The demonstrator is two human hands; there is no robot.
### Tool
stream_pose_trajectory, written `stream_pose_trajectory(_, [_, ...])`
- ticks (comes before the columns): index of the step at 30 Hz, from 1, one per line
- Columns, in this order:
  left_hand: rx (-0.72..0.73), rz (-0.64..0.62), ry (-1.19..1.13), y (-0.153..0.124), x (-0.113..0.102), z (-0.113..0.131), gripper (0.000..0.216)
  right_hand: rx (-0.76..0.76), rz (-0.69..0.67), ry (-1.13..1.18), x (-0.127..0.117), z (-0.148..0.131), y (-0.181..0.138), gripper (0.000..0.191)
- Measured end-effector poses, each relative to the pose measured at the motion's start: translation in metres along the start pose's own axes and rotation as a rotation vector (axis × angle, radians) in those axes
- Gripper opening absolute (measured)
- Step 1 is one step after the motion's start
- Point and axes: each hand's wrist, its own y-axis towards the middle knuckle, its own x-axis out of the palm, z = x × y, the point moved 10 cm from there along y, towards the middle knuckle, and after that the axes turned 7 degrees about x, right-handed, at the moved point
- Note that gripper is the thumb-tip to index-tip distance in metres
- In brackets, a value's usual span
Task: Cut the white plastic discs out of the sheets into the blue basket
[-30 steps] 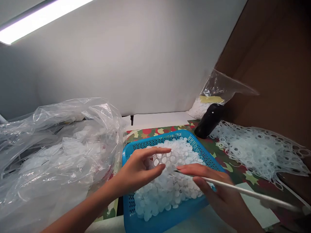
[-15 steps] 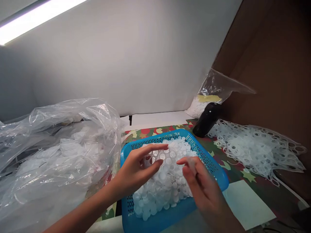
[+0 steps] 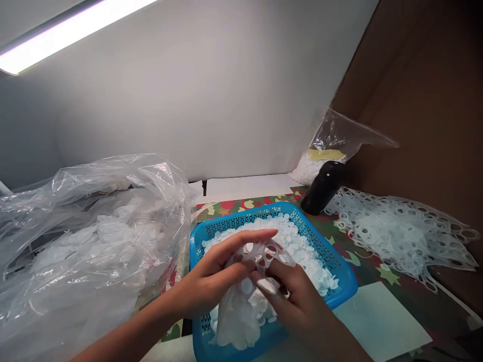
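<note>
Fingers of the left hand (image 3: pixel 207 279) are closed on a thin, clear sheet (image 3: pixel 269 254) full of round holes, index stretched along the top and thumb below. The sheet is above the discs (image 3: pixel 298 249) in the blue basket (image 3: pixel 206 347), bunched between the two hands, so its near part and much of its outline are covered. The right hand (image 3: pixel 298 301) meets it from the other side, thumb and index bent close against its edge; whether they grip it or only press on it I cannot tell. A pale patch by the right thumb is too blurred to name. Below the left hand a whitish, filmy shape (image 3: pixel 236 319) shows over the near discs; I cannot tell whether it belongs to the sheet.

Both forearms run out at the bottom, and the basket's near edge is partly cut off there, its front right part hidden behind the right hand. To the left, a big clear bag (image 3: pixel 158 176) goes past the picture's side, glare blurring its white contents. To the right lie a heap of holed sheets (image 3: pixel 400 231), a black object (image 3: pixel 320 191) and a pale card (image 3: pixel 385 319), the card partly behind the right forearm
</note>
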Motion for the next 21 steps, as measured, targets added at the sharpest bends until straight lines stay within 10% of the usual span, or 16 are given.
stream_pose_trajectory(9, [-0.023,0.342,0.128,0.001,-0.053,0.0,0.053,-0.068,0.11,-0.105,-0.024,-0.005,-0.008,0.032])
stream_pose_trajectory(21, [0.01,0.517,0.184,-0.006,-0.068,0.02,0.054,-0.172,0.122,-0.171,-0.022,-0.02,-0.017,0.023])
